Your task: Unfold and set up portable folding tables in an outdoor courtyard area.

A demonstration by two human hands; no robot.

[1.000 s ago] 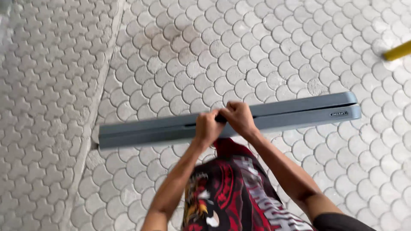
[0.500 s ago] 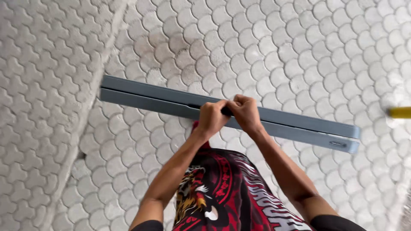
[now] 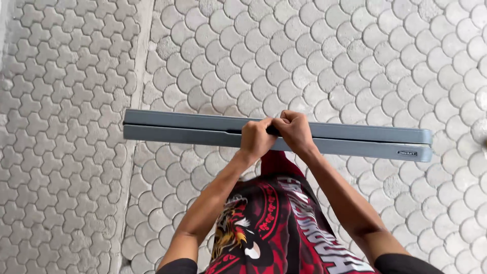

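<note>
Both hands grip the handle at the middle of a long grey folded table (image 3: 177, 128), carried edge-up and level over the paved ground (image 3: 355, 50). The left hand (image 3: 256, 138) and right hand (image 3: 293, 130) are fists closed on it, touching each other. A small dark rectangular label (image 3: 407, 152) sits near the table's right end. Below hangs a red-and-black printed garment (image 3: 274, 223).
</note>
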